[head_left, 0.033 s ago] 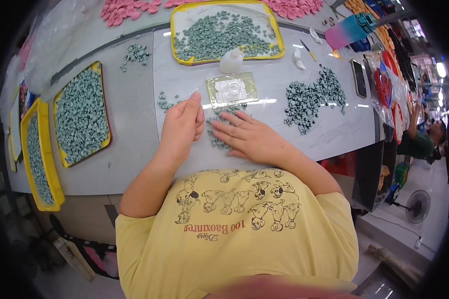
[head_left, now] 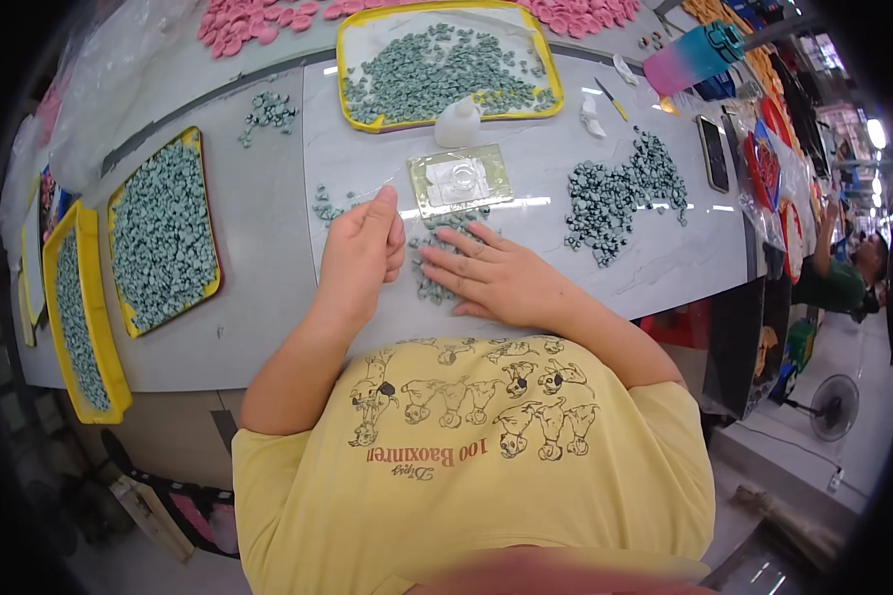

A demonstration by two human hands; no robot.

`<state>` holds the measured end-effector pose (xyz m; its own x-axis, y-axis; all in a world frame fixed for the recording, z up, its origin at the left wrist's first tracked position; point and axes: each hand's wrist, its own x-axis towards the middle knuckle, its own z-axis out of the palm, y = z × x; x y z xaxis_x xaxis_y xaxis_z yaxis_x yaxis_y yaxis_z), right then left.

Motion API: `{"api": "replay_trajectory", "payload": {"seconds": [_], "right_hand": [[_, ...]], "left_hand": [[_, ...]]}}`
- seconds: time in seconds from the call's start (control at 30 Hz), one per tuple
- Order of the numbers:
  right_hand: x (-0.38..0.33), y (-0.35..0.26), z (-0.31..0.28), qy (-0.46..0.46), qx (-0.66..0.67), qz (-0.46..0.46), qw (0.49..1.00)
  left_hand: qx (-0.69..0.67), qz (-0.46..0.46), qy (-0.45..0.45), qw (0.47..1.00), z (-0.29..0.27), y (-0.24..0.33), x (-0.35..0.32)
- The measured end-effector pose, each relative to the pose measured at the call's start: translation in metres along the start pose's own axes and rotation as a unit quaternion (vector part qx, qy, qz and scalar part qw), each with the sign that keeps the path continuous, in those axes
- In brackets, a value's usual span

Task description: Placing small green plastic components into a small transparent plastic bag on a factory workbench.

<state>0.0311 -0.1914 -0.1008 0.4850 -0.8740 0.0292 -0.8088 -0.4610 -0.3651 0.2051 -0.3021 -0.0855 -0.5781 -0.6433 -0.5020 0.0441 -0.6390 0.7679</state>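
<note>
My left hand (head_left: 362, 253) rests on the white table with its fingers curled into a fist and the thumb pointing up; nothing shows inside it. Just to its right, my right hand (head_left: 496, 278) lies flat, fingers spread, on a small pile of grey-green pieces (head_left: 429, 290). Right beyond both hands sits a gold square plate (head_left: 491, 159) bearing a clear shallow dish (head_left: 461, 180). A few loose grey-green pieces (head_left: 325, 206) lie to the left of my left thumb.
A yellow tray of grey-green pieces (head_left: 352, 59) and a small white bottle (head_left: 458, 124) stand at the back. Two more yellow trays (head_left: 119, 327) are at the left, a darker pile (head_left: 620, 193) at the right, pink pieces (head_left: 248, 20) at the far edge. Another person (head_left: 843, 278) is at the far right.
</note>
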Motion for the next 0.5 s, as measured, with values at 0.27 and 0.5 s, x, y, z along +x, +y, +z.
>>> {"api": "replay_trajectory", "payload": {"seconds": [0.27, 0.5], "right_hand": [[-0.028, 0.004, -0.020, -0.022, -0.001, 0.003, 1.000], [-0.028, 0.029, -0.058, 0.296, 0.122, 0.184, 0.929]], "left_hand": [[-0.028, -0.031, -0.019, 0.999, 0.023, -0.006, 0.003], [-0.113, -0.053, -0.009, 0.992, 0.027, -0.003, -0.001]]}}
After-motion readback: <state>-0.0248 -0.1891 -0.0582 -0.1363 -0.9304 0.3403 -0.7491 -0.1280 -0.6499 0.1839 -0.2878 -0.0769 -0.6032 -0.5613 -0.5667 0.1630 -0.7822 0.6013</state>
